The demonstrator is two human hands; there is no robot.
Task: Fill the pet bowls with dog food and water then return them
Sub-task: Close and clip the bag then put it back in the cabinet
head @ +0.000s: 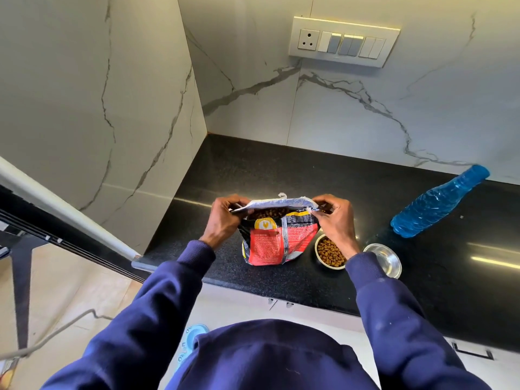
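Note:
A red and black dog food bag stands upright on the black counter, its silver-lined mouth spread wide with brown kibble showing inside. My left hand pinches the left edge of the bag's mouth. My right hand pinches the right edge. Just right of the bag sits a steel bowl holding kibble, partly behind my right wrist. A second steel bowl with no kibble in it stands to its right. A blue water bottle, cap on, stands further right and behind.
Marble walls close off the counter at the back and left. A switch panel is on the back wall. The counter's front edge runs near my body, above white cabinet fronts. A blue pet bowl stand lies on the floor below.

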